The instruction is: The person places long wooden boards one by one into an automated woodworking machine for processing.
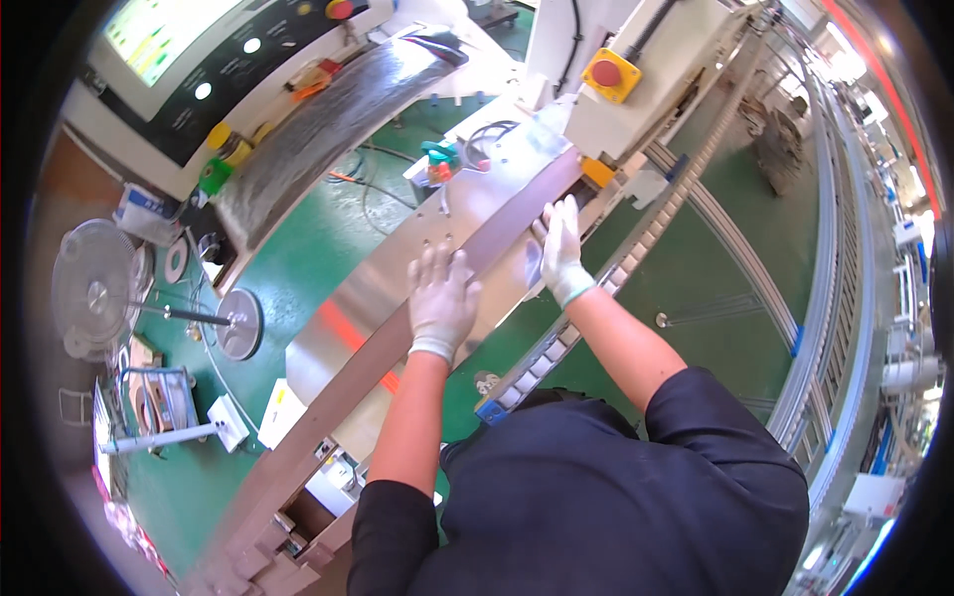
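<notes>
- We take the square yellow box with a round red button (610, 75) as reference; the long, flat brown strip (512, 219) runs from near it, leftward and down.
- Our pale-gloved left hand (442, 300), fingers slightly spread, lies on the strip, farther from the box.
- Our pale-gloved right hand (562, 248), fingers together, is nearer the box; we cannot tell its grip.
- We should probably press evenly, keeping the strip straight.

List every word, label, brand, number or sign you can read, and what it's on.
None can be read.
Screen: washed out, unreadable.
Black panel: marks too small.
White container: blue print, too blurred.
Yellow button box: no lettering legible.
</notes>
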A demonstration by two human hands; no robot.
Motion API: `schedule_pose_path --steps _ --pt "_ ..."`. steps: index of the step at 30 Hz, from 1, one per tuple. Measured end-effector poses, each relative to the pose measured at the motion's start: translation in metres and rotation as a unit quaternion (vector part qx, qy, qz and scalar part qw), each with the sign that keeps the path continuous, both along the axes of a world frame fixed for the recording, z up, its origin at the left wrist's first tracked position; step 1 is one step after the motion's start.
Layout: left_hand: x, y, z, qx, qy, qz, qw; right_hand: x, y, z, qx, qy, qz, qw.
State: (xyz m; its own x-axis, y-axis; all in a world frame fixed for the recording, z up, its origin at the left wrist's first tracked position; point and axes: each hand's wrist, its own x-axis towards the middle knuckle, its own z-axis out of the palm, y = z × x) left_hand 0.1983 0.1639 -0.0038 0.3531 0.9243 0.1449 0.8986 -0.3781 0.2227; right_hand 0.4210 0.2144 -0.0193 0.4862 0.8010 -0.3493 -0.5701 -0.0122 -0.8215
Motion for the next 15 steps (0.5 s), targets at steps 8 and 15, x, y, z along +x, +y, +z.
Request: schedule_pose_path --steps 8,15 --pt "-0.099 -0.082 0.012 0.034 0.013 0.015 0.999 -0.089 -0.125 -0.010 0.152 -0.053 0.295 0.942" --pt "-0.188 -0.174 -0.008 0.024 0.074 0.207 0.975 -0.050 -0.076 -0.019 0.132 0.034 0.240 0.961"
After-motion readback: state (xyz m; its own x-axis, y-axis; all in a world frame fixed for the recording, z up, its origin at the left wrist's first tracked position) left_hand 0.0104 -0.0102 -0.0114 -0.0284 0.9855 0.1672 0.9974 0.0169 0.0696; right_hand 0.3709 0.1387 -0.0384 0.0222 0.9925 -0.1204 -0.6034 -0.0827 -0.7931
